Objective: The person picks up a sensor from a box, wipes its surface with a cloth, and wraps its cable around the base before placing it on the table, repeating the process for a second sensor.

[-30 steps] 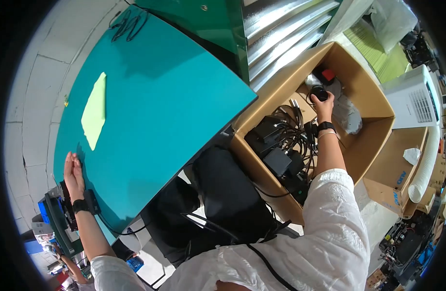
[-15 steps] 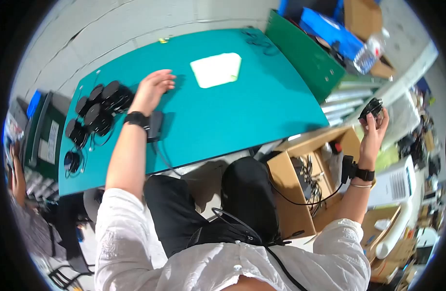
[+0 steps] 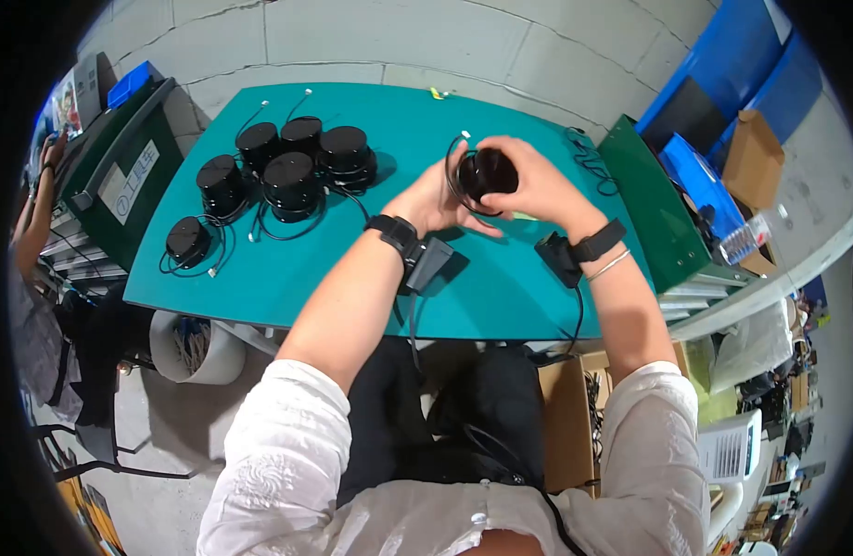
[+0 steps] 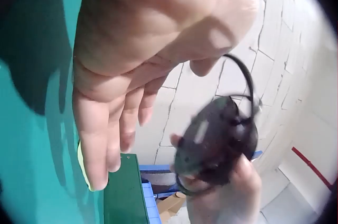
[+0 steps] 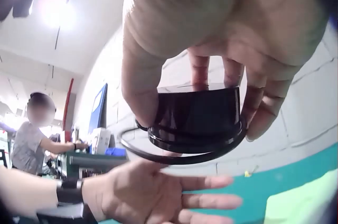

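Observation:
In the head view, my right hand (image 3: 545, 188) grips a glossy black cylindrical device (image 3: 493, 174) above the table. Its thumb and fingers wrap the round body, which shows clearly from the side in the right wrist view. A thin black cable (image 5: 179, 159) loops around the device's base and ends in a small white connector (image 3: 464, 135). My left hand (image 3: 428, 197) is just left of the device, fingers extended, palm turned toward it. In the left wrist view, the cable loop reaches the left thumb (image 4: 203, 65).
Several similar black devices (image 3: 288, 182) with cables stand on the left of the green table (image 3: 352, 278). A pale green cloth (image 5: 303, 203) lies near the hands. A coiled cable (image 3: 593, 162) is at the back right; a cardboard box (image 3: 564, 417) stands below the right edge.
My right hand has lifted the black device out of the cardboard box and carried it left over the table. My left hand has moved right to meet it, and the view has turned toward the table.

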`<action>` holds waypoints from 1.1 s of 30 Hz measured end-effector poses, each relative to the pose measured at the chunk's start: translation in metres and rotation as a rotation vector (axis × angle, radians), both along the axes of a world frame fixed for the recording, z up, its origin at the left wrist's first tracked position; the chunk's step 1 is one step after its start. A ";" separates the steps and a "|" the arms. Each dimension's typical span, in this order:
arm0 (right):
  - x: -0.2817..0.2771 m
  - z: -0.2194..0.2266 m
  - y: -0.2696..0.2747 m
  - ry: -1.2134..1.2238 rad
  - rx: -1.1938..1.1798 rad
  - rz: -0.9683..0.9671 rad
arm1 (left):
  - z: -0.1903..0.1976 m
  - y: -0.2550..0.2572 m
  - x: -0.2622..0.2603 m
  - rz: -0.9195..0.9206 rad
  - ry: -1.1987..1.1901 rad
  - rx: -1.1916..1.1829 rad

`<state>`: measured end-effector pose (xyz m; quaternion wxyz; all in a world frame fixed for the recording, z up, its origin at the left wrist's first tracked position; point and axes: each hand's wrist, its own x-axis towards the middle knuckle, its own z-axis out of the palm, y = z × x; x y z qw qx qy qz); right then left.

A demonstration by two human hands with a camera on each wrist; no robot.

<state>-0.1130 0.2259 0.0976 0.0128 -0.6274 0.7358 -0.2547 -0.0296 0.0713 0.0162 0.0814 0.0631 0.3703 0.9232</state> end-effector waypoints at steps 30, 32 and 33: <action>-0.151 -0.087 0.048 -0.080 0.318 -0.893 | 0.005 -0.003 -0.016 0.160 -0.024 0.247; -0.154 -0.089 0.048 -0.138 0.249 -0.877 | 0.005 -0.005 -0.017 0.152 -0.018 0.283; -0.152 -0.090 0.048 -0.201 0.186 -0.868 | 0.004 -0.005 -0.017 0.163 -0.028 0.274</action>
